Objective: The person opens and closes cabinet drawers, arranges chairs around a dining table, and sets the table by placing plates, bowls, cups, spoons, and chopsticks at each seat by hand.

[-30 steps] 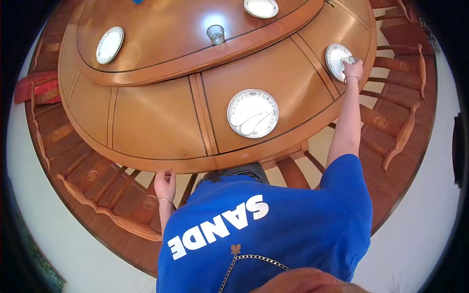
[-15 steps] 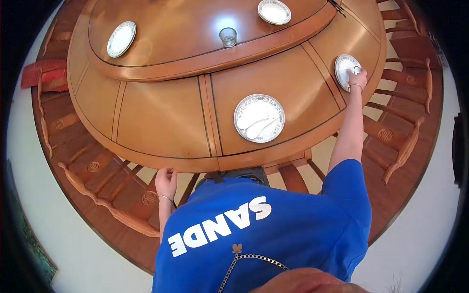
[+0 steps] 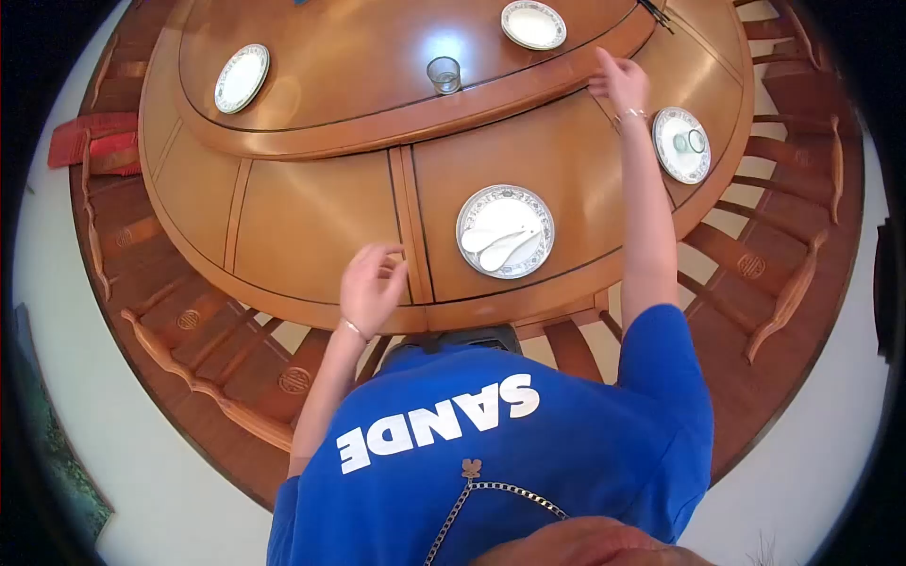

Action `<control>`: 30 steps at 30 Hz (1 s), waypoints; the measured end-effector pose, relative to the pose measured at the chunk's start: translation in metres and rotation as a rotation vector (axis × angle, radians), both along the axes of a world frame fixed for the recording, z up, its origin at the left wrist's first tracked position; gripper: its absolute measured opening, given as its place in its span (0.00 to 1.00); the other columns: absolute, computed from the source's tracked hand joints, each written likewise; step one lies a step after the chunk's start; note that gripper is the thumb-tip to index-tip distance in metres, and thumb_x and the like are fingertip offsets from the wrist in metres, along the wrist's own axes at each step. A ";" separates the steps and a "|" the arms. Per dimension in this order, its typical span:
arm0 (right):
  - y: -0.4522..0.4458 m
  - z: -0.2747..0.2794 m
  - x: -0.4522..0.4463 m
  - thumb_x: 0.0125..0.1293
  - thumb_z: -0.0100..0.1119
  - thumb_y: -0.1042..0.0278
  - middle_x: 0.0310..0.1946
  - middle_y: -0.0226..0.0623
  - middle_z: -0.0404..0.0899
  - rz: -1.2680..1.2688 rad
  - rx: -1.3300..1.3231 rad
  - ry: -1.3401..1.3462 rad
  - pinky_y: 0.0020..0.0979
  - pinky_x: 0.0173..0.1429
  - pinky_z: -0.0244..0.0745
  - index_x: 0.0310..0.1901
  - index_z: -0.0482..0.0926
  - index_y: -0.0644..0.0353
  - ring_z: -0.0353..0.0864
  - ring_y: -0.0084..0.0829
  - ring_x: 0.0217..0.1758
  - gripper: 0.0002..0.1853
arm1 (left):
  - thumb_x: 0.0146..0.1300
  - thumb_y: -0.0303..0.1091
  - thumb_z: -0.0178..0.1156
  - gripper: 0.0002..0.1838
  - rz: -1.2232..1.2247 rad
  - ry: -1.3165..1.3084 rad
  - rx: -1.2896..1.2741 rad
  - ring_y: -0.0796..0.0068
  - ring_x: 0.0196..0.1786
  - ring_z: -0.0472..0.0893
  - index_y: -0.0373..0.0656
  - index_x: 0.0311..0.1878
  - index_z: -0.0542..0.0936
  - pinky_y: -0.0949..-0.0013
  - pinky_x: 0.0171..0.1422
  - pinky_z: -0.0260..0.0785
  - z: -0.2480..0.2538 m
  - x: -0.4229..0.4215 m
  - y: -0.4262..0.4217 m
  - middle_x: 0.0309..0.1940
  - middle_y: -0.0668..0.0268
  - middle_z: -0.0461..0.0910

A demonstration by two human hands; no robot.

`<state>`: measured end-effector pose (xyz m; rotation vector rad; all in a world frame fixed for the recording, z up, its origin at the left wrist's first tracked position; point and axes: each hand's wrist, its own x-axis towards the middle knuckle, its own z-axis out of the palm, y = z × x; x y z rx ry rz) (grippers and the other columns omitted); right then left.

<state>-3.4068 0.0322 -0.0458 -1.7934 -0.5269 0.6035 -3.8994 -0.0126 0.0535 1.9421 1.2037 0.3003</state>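
My right hand (image 3: 621,83) is open and empty, raised over the table near the rim of the raised round centre (image 3: 311,94). Just to its right, a patterned plate (image 3: 668,162) holds a clear glass (image 3: 695,141) lying on its side. My left hand (image 3: 374,288) hovers over the table's near edge with its fingers apart and nothing in them. Between the two hands sits another patterned plate (image 3: 505,202) with two white spoons (image 3: 508,249) on it.
On the raised centre stand a clear glass (image 3: 444,75), a plate (image 3: 533,25) and a plate at the left (image 3: 242,79). Dark thin sticks (image 3: 655,13) lie at the far right. Wooden chairs (image 3: 769,274) ring the table; red cloth (image 3: 92,141) hangs at the left.
My right hand has let go of the glass on the right plate and moved up and left. My left hand has risen from below the table edge to above it.
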 end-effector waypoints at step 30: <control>-0.248 -0.004 -0.189 0.69 0.46 0.73 0.31 0.49 0.82 -0.120 -0.043 0.506 0.30 0.23 0.82 0.46 0.72 0.80 0.83 0.36 0.23 0.14 | 0.60 0.39 0.61 0.16 -0.656 0.379 0.207 0.56 0.48 0.80 0.37 0.43 0.76 0.55 0.52 0.75 -0.145 0.136 -0.040 0.42 0.53 0.79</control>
